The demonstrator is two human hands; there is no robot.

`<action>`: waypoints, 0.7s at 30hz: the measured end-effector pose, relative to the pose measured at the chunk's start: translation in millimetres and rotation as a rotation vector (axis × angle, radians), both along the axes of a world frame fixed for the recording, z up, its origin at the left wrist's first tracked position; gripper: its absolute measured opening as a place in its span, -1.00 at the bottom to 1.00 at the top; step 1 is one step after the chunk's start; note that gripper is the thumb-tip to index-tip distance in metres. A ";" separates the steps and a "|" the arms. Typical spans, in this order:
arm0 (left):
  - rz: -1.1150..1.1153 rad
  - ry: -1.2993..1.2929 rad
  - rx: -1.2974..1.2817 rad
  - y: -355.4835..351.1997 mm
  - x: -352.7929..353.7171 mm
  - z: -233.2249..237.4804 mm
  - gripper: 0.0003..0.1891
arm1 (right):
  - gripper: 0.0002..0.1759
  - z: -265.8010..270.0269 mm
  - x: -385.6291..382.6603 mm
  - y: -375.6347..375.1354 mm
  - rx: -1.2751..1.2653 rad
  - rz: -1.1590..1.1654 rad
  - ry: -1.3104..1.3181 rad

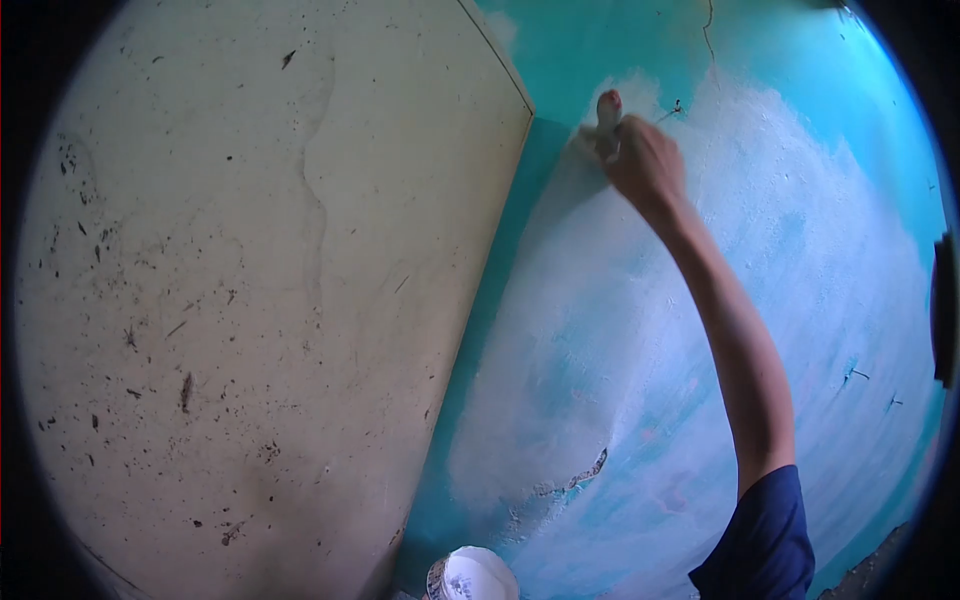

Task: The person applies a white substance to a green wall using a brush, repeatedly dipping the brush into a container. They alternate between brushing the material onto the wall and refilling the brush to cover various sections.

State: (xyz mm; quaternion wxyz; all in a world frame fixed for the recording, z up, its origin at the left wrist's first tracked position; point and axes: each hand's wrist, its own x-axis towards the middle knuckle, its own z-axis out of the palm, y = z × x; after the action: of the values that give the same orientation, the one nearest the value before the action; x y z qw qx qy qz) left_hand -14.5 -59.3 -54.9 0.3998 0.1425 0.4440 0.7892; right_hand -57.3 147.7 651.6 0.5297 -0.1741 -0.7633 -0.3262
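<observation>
My right hand (645,165) is raised against the turquoise wall (880,90), its fingers closed around a paintbrush (608,108). The brush's reddish handle end points upward. Its bristles are blurred and partly hidden at the edge of the white-coated area (570,320). That white layer is streaky, with turquoise showing through in places. A dark blue sleeve (765,545) covers my upper arm. My left hand is out of view.
A large beige panel (250,250) with dark specks fills the left side. At the bottom stands a white container (480,575). Nails (857,374) stick out of the wall, which has a chipped gash (588,472) low down and a crack (708,35) near the top.
</observation>
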 end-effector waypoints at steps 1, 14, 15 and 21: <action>-0.004 0.011 -0.007 1.0 -3.4 -1.6 -0.65 | -0.72 9.6 -0.7 4.6 0.115 -0.031 0.001; -0.096 0.086 -0.111 -11.4 9.0 -26.0 -0.65 | -0.82 -228.8 3.1 -1.5 -0.046 0.027 -0.753; -0.104 0.082 -0.129 -17.6 14.8 -29.0 -0.64 | -0.82 -208.2 1.9 -4.5 -0.082 0.000 -0.669; -0.149 0.056 -0.238 -51.7 49.2 -42.7 -0.64 | -0.74 -69.6 0.7 8.5 0.191 -0.047 -0.140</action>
State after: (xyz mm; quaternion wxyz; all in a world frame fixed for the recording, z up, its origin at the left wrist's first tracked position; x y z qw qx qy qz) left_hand 34.7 -111.0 -97.6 0.4589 0.1487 0.5337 0.6946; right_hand -56.6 156.2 582.0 0.4817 -0.1173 -0.7595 -0.4212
